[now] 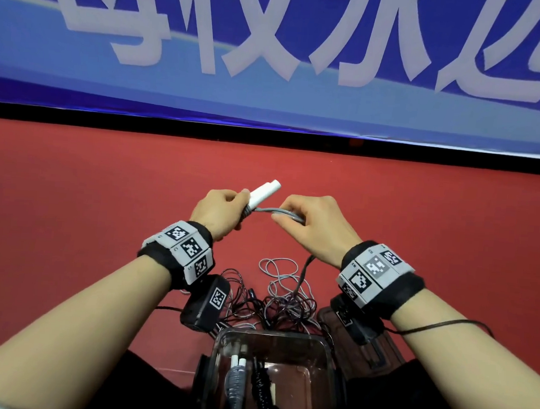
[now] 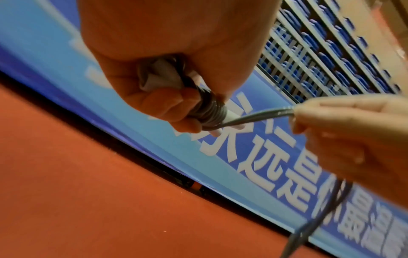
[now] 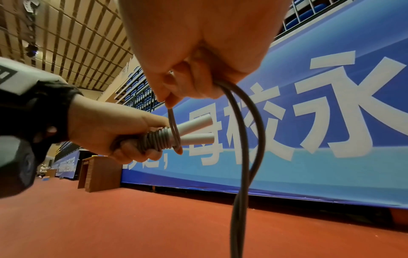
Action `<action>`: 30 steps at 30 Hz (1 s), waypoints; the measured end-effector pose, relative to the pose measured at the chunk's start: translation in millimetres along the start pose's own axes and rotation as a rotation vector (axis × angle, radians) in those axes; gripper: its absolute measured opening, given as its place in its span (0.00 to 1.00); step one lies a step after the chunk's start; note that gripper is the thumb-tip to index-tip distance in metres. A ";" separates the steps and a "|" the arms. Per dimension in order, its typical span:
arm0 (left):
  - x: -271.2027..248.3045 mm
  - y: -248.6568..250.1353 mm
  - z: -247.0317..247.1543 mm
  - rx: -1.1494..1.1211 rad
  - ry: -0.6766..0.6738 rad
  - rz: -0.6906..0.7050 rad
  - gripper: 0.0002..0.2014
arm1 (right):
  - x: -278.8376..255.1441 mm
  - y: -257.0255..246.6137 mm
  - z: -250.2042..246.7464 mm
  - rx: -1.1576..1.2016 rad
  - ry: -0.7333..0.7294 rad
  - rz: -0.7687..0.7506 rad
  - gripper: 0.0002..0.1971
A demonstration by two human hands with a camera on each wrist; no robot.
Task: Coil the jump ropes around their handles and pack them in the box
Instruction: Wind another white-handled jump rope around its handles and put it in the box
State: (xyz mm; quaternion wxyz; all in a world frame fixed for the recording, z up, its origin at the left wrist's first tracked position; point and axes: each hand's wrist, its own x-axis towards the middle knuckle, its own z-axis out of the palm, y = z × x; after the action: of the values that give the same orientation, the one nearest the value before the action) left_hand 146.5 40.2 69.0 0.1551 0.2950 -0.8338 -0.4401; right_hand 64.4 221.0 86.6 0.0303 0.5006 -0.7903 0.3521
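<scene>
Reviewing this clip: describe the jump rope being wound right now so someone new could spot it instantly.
Start at the clear box at the bottom of the head view, then look up past the tangled ropes on the red floor to the two raised hands. The left hand grips paired white handles with grey cord partly coiled round them. Unlike the others, it is held off the floor.

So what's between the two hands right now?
A short, doubled stretch of grey rope runs from the coils in the left hand to the right hand; clearest in the head view.
</scene>
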 end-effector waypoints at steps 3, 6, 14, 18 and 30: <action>-2.5 0.1 3.0 0.302 0.058 0.070 0.20 | 0.1 -2.0 0.4 -0.014 0.048 -0.023 0.10; -6.0 4.2 7.8 0.509 0.108 0.121 0.19 | 2.0 0.1 0.9 0.025 0.050 -0.006 0.09; -19.4 13.4 10.1 0.658 0.030 0.379 0.20 | 7.6 6.2 -12.9 0.138 0.020 0.047 0.09; -27.6 18.7 10.5 0.574 -0.099 0.458 0.24 | 8.5 17.7 -17.1 0.211 0.014 0.076 0.09; -37.9 18.2 4.7 0.796 -0.248 0.677 0.27 | 5.4 36.3 -9.1 0.249 -0.097 0.311 0.17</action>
State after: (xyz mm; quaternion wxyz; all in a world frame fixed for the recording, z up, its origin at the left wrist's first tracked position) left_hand 167.1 75.0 81.5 0.0648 -0.0089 -0.9968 -0.0469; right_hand 29.4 231.3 76.5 -0.1247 0.3888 -0.8089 0.4231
